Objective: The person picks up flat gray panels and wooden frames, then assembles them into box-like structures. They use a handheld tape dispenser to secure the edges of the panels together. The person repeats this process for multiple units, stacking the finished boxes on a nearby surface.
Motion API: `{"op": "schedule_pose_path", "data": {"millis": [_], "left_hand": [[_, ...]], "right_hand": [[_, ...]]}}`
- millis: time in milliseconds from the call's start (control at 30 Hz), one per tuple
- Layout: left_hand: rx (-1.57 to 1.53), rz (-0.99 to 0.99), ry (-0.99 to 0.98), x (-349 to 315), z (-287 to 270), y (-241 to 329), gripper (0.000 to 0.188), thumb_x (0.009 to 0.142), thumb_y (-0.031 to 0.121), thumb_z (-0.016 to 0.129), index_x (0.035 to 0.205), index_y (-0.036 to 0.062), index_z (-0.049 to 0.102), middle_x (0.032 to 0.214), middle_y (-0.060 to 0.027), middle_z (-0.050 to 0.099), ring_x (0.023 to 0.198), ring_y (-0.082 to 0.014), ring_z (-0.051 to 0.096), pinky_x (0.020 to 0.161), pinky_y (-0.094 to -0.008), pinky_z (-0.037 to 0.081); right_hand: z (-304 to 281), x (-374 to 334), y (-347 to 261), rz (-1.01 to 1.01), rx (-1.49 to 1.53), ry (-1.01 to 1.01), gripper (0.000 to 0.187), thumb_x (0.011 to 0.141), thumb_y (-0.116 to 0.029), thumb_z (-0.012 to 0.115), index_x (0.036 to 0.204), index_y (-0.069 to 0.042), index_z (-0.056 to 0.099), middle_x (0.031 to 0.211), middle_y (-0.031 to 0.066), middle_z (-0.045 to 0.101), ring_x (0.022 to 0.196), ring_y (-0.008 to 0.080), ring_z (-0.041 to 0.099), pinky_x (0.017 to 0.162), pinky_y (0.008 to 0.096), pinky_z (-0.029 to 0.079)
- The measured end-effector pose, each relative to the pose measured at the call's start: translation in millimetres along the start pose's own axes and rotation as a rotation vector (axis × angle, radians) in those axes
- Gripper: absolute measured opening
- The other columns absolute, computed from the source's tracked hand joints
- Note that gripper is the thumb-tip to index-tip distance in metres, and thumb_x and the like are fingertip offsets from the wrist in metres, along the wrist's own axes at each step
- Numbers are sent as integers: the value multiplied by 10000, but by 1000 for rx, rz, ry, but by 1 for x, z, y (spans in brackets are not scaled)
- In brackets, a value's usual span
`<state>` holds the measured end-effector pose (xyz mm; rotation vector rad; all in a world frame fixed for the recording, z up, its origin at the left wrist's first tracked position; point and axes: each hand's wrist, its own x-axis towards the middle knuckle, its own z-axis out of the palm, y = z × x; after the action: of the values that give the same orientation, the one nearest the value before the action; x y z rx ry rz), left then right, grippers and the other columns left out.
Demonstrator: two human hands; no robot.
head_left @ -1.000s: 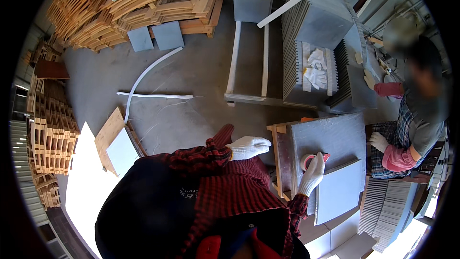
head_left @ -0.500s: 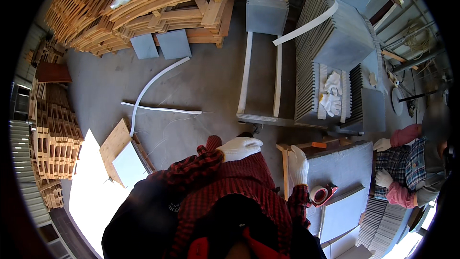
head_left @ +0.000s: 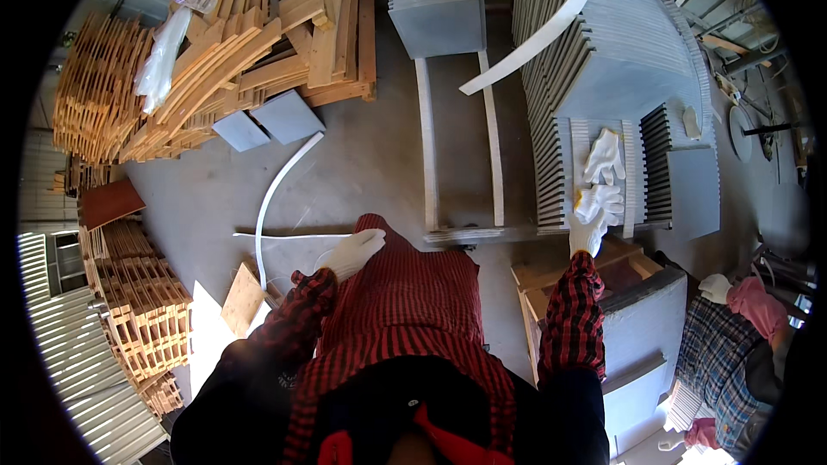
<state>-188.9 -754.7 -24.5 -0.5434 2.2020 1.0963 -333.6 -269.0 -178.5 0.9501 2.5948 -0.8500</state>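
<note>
My right hand (head_left: 587, 231), in a white work glove, reaches out over the front of a stack of grey panels (head_left: 620, 82). Its outstretched fingers meet or overlap the lower of two loose white gloves (head_left: 600, 199); I cannot tell whether they touch it. The upper loose glove (head_left: 605, 158) lies just beyond, on the slats. My left hand (head_left: 355, 253), also gloved in white, hangs in front of my red-and-black checked clothing. Its fingers are stretched out and hold nothing.
A wooden-framed table (head_left: 642, 314) with a grey top stands at my right. A co-worker (head_left: 724, 357) in checked clothing is beyond it. Pale strips (head_left: 284, 176) lie on the floor. Wooden pallets (head_left: 138, 275) are stacked left, and two rails (head_left: 428, 146) run ahead.
My right hand has moved forward and right, from beside the table to the loose gloves. My left hand has shifted left. The view has turned, and the co-worker has moved nearer the lower right.
</note>
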Motion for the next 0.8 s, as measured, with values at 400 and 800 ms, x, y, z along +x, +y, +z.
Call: {"op": "schedule_pose_path", "data": {"millis": [400, 800], "left_hand": [[378, -25, -105, 267, -107, -1, 569, 970, 415, 561, 1426, 75, 534, 1434, -172, 564, 1296, -314, 556, 1105, -409, 414], [308, 399, 506, 639, -264, 132, 828, 874, 243, 721, 1541, 24, 283, 1515, -252, 428, 1396, -389, 440, 1153, -400, 378]], "right_hand": [[39, 58, -32, -73, 12, 218, 236, 828, -168, 616, 1023, -51, 680, 963, 192, 651, 908, 378, 622, 891, 421, 480], [191, -110, -241, 638, 892, 294, 236, 853, -189, 653, 1026, -29, 659, 972, 93, 645, 885, 212, 609, 874, 385, 467]]}}
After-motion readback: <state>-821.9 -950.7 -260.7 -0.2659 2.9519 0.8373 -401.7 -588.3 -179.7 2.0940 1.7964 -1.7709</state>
